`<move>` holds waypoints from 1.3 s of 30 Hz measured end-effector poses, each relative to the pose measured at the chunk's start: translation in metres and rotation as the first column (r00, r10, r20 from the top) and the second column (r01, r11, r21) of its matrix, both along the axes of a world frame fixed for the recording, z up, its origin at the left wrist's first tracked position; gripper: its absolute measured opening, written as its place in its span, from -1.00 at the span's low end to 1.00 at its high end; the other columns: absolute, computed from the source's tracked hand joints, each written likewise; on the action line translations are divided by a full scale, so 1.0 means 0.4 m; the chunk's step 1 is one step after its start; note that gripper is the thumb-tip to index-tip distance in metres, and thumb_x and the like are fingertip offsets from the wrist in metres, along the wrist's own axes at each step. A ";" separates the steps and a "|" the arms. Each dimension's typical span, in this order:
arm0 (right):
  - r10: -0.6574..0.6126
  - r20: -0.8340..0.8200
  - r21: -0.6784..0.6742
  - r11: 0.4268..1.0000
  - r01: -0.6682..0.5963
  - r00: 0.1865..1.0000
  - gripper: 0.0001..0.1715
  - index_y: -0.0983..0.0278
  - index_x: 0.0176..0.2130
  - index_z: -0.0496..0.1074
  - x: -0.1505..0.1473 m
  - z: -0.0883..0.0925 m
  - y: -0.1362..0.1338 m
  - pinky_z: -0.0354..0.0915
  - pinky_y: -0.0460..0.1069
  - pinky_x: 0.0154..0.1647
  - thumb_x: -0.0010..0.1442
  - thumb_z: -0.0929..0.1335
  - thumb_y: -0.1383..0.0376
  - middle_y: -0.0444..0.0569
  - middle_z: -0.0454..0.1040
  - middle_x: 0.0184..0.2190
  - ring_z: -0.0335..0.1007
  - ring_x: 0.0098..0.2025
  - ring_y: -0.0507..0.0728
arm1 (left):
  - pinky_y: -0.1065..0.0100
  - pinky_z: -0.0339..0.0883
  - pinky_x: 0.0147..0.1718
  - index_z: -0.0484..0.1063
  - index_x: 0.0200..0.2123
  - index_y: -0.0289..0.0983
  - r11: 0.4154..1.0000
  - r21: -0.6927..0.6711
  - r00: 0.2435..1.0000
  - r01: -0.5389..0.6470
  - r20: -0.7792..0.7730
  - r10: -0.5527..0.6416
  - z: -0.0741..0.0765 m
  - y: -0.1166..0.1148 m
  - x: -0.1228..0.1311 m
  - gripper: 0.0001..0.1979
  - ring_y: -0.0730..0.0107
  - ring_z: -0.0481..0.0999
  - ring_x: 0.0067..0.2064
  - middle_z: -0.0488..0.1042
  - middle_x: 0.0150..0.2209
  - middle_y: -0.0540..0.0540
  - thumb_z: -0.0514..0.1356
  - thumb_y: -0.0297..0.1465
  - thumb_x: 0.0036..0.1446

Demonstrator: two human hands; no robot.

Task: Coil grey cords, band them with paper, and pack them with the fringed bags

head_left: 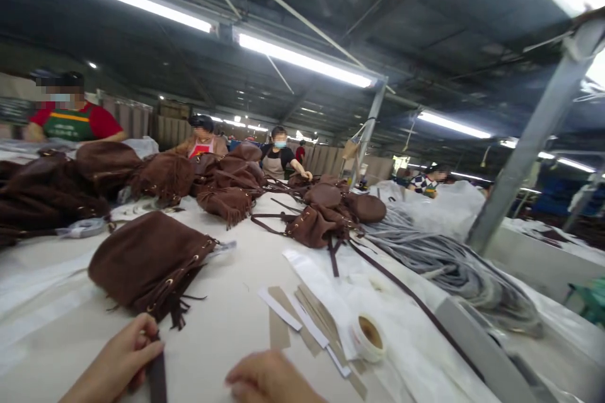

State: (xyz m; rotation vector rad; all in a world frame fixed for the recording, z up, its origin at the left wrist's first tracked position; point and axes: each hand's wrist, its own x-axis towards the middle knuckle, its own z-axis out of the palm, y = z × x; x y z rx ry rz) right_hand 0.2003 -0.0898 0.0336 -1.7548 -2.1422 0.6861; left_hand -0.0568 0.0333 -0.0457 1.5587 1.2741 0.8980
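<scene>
My left hand (pixel 130 352) is closed on a dark brown strap (pixel 157 374) that runs down out of the picture. Just beyond it, a brown drawstring bag (pixel 146 258) with brass-coloured eyelets and fringe lies on its side on the pale tabletop (pixel 222 289). Lower centre, my right hand (pixel 271 378) hovers over the table, blurred, its fingertips pointing left; whether anything is in it does not show. Near it lie strips of white and tan card (pixel 302 321) and a roll of tape (pixel 370 337).
More brown bags (pixel 231 173) are heaped along the far side. Grey cords (pixel 444 258) lie bundled at right, beside a grey metal post (pixel 534 132). A grey box-like device (pixel 472 346) stands at lower right. Several people work beyond, one person (pixel 283 157) reaching towards bags.
</scene>
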 end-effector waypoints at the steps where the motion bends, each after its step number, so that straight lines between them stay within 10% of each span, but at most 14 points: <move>1: -0.171 0.215 0.128 0.981 0.146 0.962 -0.76 0.13 -0.17 0.56 0.058 0.026 0.011 0.29 -0.14 -0.16 0.27 0.30 0.28 -0.14 0.61 -0.22 0.50 -0.17 0.08 | 0.55 -0.11 -0.73 0.10 -0.41 -0.18 1.000 0.016 1.000 -0.003 0.015 0.002 -0.003 0.003 0.006 -0.52 0.52 0.18 -0.75 0.18 -0.72 0.22 0.24 0.00 -0.19; 6: -0.472 0.468 0.283 0.881 0.379 0.747 -0.71 0.45 -0.20 0.53 0.281 0.076 0.110 0.25 0.14 -0.04 0.29 0.23 0.45 0.33 0.55 -0.18 0.45 -0.05 0.33 | 0.51 -0.20 -0.71 0.09 -0.43 -0.17 0.998 0.057 0.997 -0.039 0.062 0.036 -0.006 -0.007 0.023 -0.50 0.55 0.10 -0.77 0.12 -0.73 0.23 0.20 0.07 -0.17; 14: -0.465 0.619 0.236 0.879 0.415 0.633 -0.77 0.35 -0.24 0.48 0.338 0.000 0.167 0.39 0.11 -0.10 0.31 0.34 0.21 -0.02 0.55 -0.26 0.50 -0.20 0.13 | 0.52 -0.19 -0.68 0.10 -0.41 -0.18 0.994 0.079 0.993 -0.074 0.093 0.067 0.016 -0.039 0.036 -0.64 0.58 0.10 -0.76 0.12 -0.70 0.24 0.14 -0.06 -0.09; 26: -0.328 0.573 0.129 0.941 0.312 0.751 -0.79 0.35 -0.29 0.48 0.426 0.023 0.181 0.41 0.08 -0.13 0.30 0.35 0.24 -0.08 0.54 -0.28 0.49 -0.20 0.11 | 0.58 -0.25 -0.77 0.07 -0.37 -0.17 0.999 0.036 0.999 -0.037 -0.008 0.037 0.030 -0.042 0.026 -0.65 0.56 0.11 -0.76 0.16 -0.69 0.22 0.10 -0.08 -0.06; 34: -0.416 0.577 0.264 0.910 0.321 0.703 -0.85 0.32 -0.30 0.46 0.414 0.065 0.178 0.31 -0.01 -0.32 0.30 0.33 0.31 -0.07 0.51 -0.35 0.45 -0.31 0.10 | 0.53 -0.12 -0.75 0.16 -0.34 -0.18 0.998 0.059 0.998 0.010 -0.061 -0.007 0.022 -0.027 0.018 -0.71 0.51 0.13 -0.73 0.11 -0.66 0.21 0.06 -0.10 0.00; 39: -0.320 0.563 0.414 0.907 0.075 0.762 -0.76 0.26 -0.29 0.46 0.247 0.081 0.128 0.11 -0.03 -0.34 0.31 0.24 0.43 0.02 0.52 -0.31 0.41 -0.26 0.14 | 0.29 0.31 -0.33 0.37 -0.11 -0.21 0.936 0.339 0.893 0.097 -0.444 0.068 0.106 -0.070 0.005 -0.73 0.20 0.49 -0.37 0.43 -0.47 -0.01 0.01 -0.34 0.15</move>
